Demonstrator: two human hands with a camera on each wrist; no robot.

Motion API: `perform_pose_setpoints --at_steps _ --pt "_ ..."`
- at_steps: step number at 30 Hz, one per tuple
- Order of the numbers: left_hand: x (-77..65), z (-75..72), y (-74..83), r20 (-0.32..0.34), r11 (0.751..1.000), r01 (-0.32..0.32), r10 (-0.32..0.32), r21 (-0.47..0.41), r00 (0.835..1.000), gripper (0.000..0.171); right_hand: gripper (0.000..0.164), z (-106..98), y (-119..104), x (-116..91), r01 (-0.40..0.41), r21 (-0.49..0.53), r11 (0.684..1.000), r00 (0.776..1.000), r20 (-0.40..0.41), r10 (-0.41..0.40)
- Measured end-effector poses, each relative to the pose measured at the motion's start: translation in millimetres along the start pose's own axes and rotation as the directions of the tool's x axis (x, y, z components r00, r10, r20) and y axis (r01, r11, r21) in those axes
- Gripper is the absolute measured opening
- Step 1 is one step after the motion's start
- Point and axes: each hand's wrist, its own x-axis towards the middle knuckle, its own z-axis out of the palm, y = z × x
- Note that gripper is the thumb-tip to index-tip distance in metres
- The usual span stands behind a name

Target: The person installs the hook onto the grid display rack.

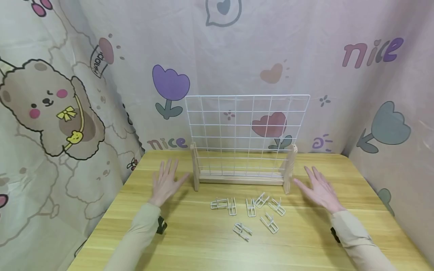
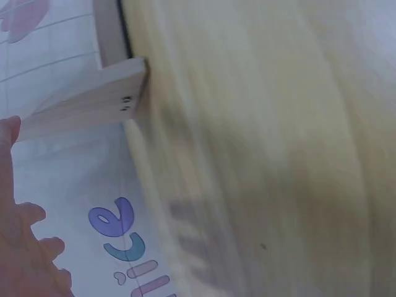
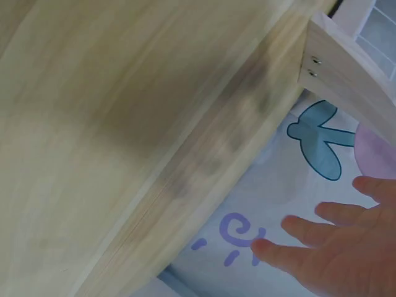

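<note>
- Head view: the left hand holds nothing; its fingers are straight and fanned wide, the thumb near the left post.
- The right hand is likewise bare, fingers spread, the thumb pointing toward the right post, near it.
- Both wrist views show finger shadows on the wood-grain tabletop; I cannot tell whether either palm rests on it.
- Between the hands stands the wooden stand: two posts joined by a low crossbar, with two screw heads low on the right post's outer face. It looks rigid and probably light; the posts, gripped from both sides at once, would be the surest hold.
- The white wire grid panel stands upright between the posts and rises well above them. I judge it stiff along its edges, springier mid-mesh, and a poor place to lift by.
- Seven white wire hooks lie scattered in front of the stand, nearer the person. They should be light, hard and a little slippery, best pinched at the looped end with the prongs left free; those lying close together could snag.
- Farther out are the beige sleeves and, behind the table, a printed curtain.
</note>
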Motion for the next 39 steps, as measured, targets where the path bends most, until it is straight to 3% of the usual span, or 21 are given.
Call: perform_pose_setpoints --at_steps 3,6,10,13,25,31,39 --pt "2.8 -3.9 3.5 -0.005 0.997 -0.008 0.008 -0.072 1.000 0.090 0.091 -2 1 0 0.016 0.027 0.999 1.000 0.011 -0.016" --pt "6.2 -8.0 7.0 -0.010 0.980 -0.007 0.006 -0.198 1.000 0.092 0.091 -4 1 0 0.029 0.068 0.997 0.999 0.028 -0.031" --pt "8.2 -14.3 12.2 -0.018 0.924 0.022 -0.031 -0.381 0.999 0.093 0.090 -7 -1 0 0.050 0.129 0.990 0.998 0.040 -0.055" --pt "8.2 -18.0 17.0 -0.041 0.884 0.033 -0.058 -0.466 0.997 0.091 0.089 -9 -1 0 0.059 0.158 0.986 0.996 0.053 -0.068" --pt "16.6 -27.5 42.5 -0.184 0.751 -0.085 -0.049 -0.654 0.982 0.064 0.079 -15 -1 1 0.065 0.202 0.977 0.988 0.124 -0.091" --pt "24.3 -32.5 51.5 -0.221 0.673 -0.119 -0.068 -0.730 0.973 0.058 0.071 -18 -2 0 0.044 0.198 0.979 0.982 0.173 -0.079" --pt "33.5 -35.9 59.5 -0.217 0.609 -0.116 -0.095 -0.785 0.972 0.057 0.052 -16 -3 -3 0.091 0.198 0.976 0.960 0.242 -0.139"
